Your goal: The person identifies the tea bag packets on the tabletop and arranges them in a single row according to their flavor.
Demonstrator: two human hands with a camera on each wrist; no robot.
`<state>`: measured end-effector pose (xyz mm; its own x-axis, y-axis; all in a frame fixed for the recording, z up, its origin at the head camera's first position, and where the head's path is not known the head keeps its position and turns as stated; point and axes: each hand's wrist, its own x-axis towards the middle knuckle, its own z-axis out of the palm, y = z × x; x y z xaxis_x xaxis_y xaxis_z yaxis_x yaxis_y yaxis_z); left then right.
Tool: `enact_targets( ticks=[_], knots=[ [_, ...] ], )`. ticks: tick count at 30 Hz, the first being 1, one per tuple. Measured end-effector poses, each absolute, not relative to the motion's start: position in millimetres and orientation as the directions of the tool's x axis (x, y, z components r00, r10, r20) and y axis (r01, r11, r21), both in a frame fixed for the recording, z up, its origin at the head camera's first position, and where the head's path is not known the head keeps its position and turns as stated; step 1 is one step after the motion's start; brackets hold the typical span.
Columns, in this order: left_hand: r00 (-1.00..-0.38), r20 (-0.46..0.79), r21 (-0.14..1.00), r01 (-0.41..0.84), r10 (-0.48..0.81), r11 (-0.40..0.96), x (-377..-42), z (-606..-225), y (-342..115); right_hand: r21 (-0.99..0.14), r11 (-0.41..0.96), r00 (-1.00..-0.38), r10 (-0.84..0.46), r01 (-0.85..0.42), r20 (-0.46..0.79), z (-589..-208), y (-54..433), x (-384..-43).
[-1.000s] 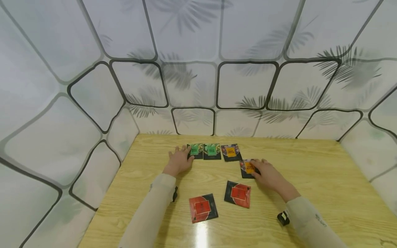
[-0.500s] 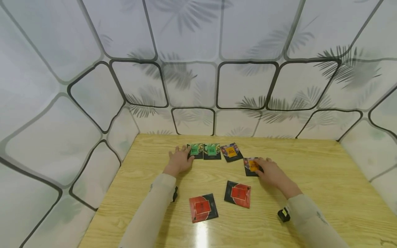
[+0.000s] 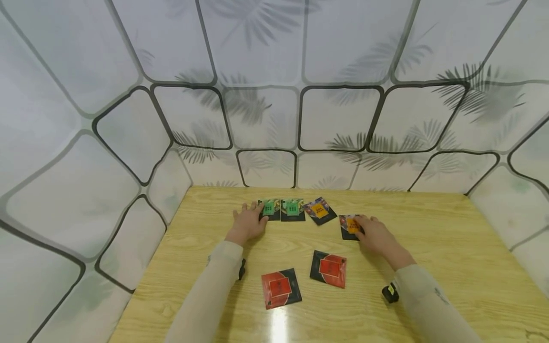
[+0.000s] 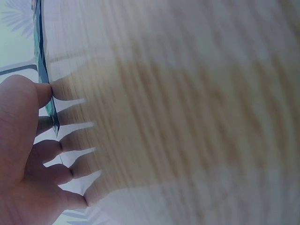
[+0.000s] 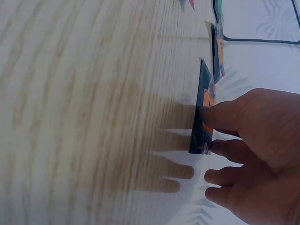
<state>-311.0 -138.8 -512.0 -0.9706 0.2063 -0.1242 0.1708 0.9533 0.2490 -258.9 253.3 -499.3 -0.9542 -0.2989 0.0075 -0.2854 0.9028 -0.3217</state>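
Observation:
My left hand (image 3: 249, 222) rests with fingers spread at the left end of the back row. Its thumb and forefinger touch the first green-labelled packet (image 3: 271, 209), whose left part they cover. A second green-labelled packet (image 3: 293, 210) lies flush beside it. Further right is an orange-labelled packet (image 3: 320, 211), turned askew. My right hand (image 3: 377, 236) holds another orange-labelled packet (image 3: 345, 228) by its right side, set apart from the row. In the right wrist view the thumb lies on that packet's label (image 5: 207, 105), the other fingers beyond it.
Two red-and-black packets, one on the left (image 3: 280, 287) and one on the right (image 3: 329, 268), lie nearer the front of the wooden table (image 3: 206, 295). A patterned white wall covering (image 3: 339, 119) rises behind the table and along both sides.
The right hand has slid its orange-labelled packet right and slightly back. The orange-labelled packet in the row has turned further askew. My left hand stays in place.

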Motion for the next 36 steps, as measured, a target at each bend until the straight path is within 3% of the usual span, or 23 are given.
enact_targets(
  ticks=[18,36],
  knots=[
    [-0.971,-0.121,0.246,0.174,0.208,0.953,-310.9,-511.7,-138.8,-0.332,0.88,-0.933,-0.361,-0.34,-0.001,-498.2,250.7,-258.1],
    [-0.972,-0.128,0.262,0.158,0.196,0.952,-309.6,-510.8,-137.7,-0.353,0.883,-0.943,-0.333,-0.308,-0.011,-499.4,249.5,-254.9]
  ],
)
